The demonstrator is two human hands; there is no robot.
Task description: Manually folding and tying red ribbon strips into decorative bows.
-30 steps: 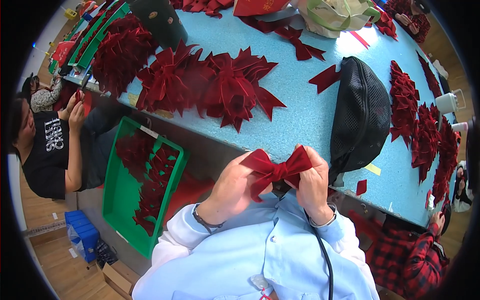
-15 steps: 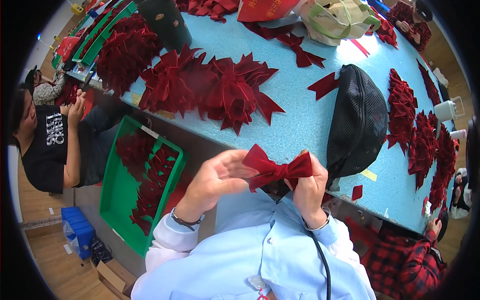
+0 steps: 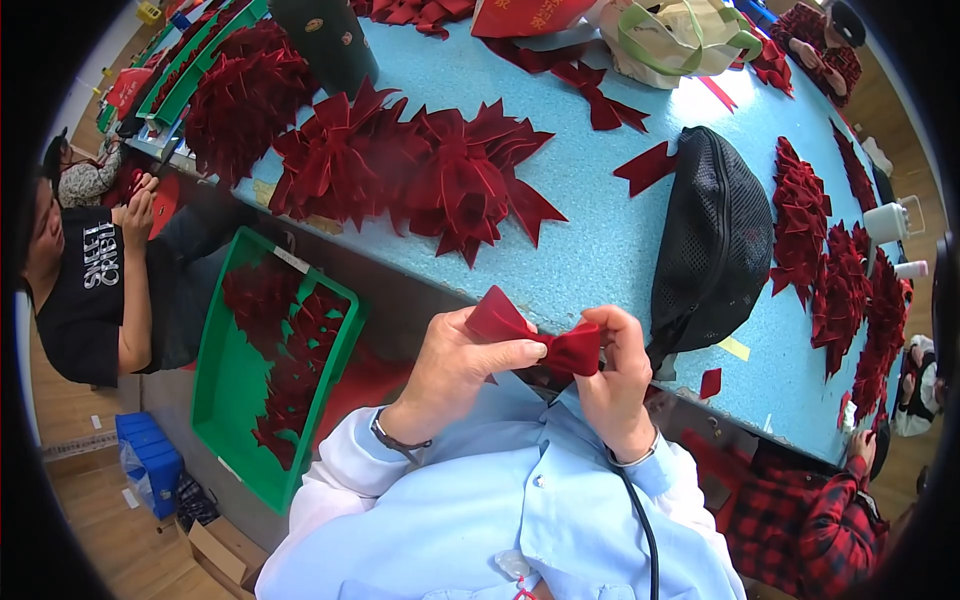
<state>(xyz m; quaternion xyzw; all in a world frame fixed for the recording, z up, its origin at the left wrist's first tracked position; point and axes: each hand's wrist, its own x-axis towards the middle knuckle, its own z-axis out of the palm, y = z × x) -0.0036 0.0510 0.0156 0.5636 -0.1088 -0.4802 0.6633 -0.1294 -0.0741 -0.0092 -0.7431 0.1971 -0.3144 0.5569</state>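
Note:
A dark red velvet bow (image 3: 573, 352) is held in front of my chest, near the table's close edge. My left hand (image 3: 462, 362) pinches its left side, the thumb lying along the bow toward the centre knot and the fingers behind. The right loop is gripped between the thumb and fingers of my right hand (image 3: 615, 375). One pointed red end sticks up above my left fingers. The back of the bow is hidden.
Heaps of red bows (image 3: 460, 180) lie across the blue table (image 3: 590, 265). A black mesh bag (image 3: 715, 240) stands right of my hands. Down left is a green crate (image 3: 225, 385) partly filled with bows. A person (image 3: 90, 290) sits at the left; others work around the table.
My left hand, loosely spread beside the bow before, has moved right and closed on its left side. My right hand keeps hold of the right loop.

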